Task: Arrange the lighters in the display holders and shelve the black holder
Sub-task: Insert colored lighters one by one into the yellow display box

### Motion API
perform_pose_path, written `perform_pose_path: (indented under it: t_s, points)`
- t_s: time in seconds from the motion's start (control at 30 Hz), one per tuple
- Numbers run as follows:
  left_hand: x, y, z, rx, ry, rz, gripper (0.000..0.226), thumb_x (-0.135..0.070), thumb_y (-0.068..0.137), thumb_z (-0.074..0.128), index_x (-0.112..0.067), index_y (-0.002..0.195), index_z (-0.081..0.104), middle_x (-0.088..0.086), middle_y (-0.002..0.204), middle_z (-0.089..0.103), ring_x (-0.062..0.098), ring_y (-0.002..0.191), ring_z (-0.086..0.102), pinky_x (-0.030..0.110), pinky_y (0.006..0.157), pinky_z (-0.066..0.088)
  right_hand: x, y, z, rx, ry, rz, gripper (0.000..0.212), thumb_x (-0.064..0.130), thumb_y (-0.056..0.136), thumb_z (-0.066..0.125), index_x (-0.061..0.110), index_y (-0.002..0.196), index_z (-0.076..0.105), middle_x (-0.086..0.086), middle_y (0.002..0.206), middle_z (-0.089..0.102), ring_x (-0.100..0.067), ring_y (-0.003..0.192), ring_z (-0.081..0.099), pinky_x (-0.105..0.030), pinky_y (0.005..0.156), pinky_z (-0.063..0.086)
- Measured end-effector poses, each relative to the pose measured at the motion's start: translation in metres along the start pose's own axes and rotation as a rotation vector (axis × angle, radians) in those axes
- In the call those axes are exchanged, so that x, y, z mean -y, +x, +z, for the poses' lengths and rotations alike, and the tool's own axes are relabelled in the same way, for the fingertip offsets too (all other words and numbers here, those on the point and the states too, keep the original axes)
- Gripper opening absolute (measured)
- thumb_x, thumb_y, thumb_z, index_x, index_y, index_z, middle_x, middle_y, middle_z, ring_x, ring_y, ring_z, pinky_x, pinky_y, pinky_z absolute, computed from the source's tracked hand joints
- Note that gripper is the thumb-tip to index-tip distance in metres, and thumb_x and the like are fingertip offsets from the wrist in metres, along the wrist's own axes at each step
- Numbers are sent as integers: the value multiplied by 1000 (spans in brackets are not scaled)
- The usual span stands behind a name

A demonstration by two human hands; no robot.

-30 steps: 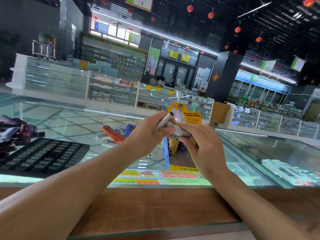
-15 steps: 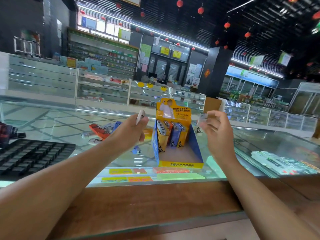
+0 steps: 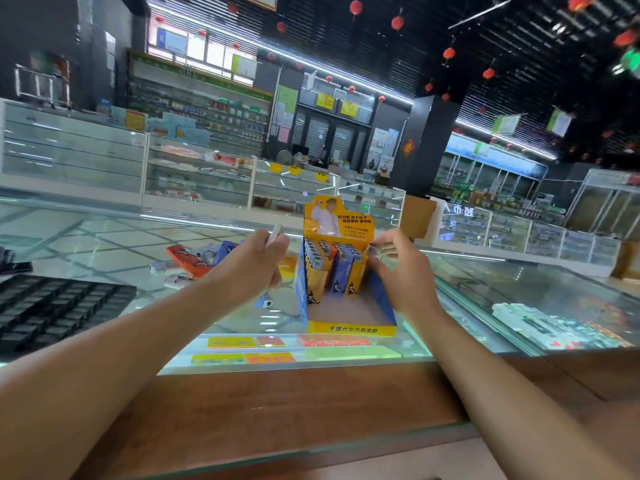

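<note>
Left hand (image 3: 251, 263) grips a lighter (image 3: 275, 233), long axis slanting up-right.

glass counter (image 3: 104, 244) | wooden ledge (image 3: 277, 403) at near edge | red lanterns (image 3: 355, 7) overhead | glass cabinets (image 3: 69, 150) behind

A shop: glass display counters (image 3: 194, 174) and stocked wall shelves (image 3: 207, 112).
</note>
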State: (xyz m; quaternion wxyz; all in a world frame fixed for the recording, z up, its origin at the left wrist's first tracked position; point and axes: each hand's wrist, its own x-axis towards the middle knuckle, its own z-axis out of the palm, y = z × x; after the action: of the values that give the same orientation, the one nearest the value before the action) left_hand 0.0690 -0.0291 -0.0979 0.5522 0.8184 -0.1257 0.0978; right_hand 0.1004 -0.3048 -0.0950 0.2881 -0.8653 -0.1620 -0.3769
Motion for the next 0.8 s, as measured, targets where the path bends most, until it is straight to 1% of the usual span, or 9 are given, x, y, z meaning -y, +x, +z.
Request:
perform_pose_path:
  t_s: [0.1,0.17,0.33,0.43,0.53,0.6,0.67,0.73,0.8]
  points:
    - [-2,-2,0,4,30,-20,39,-49,110,34,-14,104,49,-1,63,60,1,34,37,28,50,31,-4,3,5,42,-170,-28,18,27,94,75,30,110,68,11,116,62,-14,106,63,-43,82,57]
    - [-3,-4,1,10,27,-31,32,-48,110,35,-19,101,47,-1,64,60,1,34,37,28,50,31,-4,5,5,64,-222,-8,23,26,95,72,32,117,72,9,122,62,-16,108,64,-41,79,56]
    - [-13,-7,-3,-13,-89,-7,16,-36,111,37,-22,105,42,6,78,60,12,54,40,31,52,32,1,-2,0,66,-239,9,33,31,102,60,34,135,62,9,130,64,-17,112,65,-42,83,56]
    - [-17,-9,-4,14,-1,104,28,-35,109,45,-11,100,55,-3,70,54,12,56,37,26,51,31,12,-10,-11,-70,-142,10,24,27,104,54,31,128,58,11,123,67,-12,108,66,-44,85,57]
    - [-15,-13,-5,36,89,214,23,-22,108,53,-7,93,63,-16,59,42,8,53,32,15,46,26,33,-21,-17,-153,-50,-141,16,25,106,52,26,118,62,14,112,67,-6,96,64,-42,80,56]
    - [-18,-18,-8,43,123,285,16,-19,110,48,-23,112,64,-13,68,51,5,52,35,16,48,30,47,-27,-17,-136,4,-247,18,23,107,55,22,122,63,12,113,67,-6,95,64,-40,79,56]
    - [-24,-24,-9,52,246,429,25,-16,110,44,-29,130,48,-3,84,57,6,59,43,21,53,37,60,-31,-14,-92,9,-338,25,23,108,58,21,132,61,10,116,66,-8,95,65,-40,79,56]
    - [-29,-27,-6,51,301,534,20,-12,109,45,-23,125,38,3,94,62,11,71,53,30,65,47,69,-33,-10,-73,-3,-404,35,27,108,58,21,143,57,9,117,65,-8,95,64,-36,78,55]
    - [-32,-28,-4,42,294,549,16,-15,108,51,-22,117,40,-3,99,70,13,81,62,34,72,53,70,-32,-7,-70,8,-454,40,26,108,59,18,147,56,7,119,63,-9,94,62,-33,79,54]
